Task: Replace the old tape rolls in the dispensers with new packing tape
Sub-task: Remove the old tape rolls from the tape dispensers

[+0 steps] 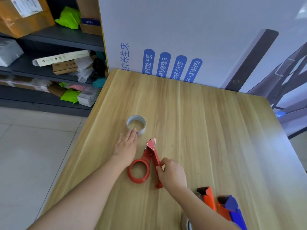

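Note:
A red tape dispenser (146,163) lies flat on the wooden table (207,130), its round holder empty. My right hand (172,173) grips its handle at the right side. A thin, nearly used-up tape roll (136,124) stands on the table just beyond the dispenser. My left hand (127,147) lies flat with fingers apart, fingertips touching the near wall of that roll. At the bottom edge, part of another roll (186,223) shows under my right forearm.
An orange dispenser (207,196) and an orange-and-blue dispenser (230,208) lie at the near right. A large printed white carton (191,39) stands against the table's far edge. Shelves with parcels (49,55) are at the left, beyond a tiled floor.

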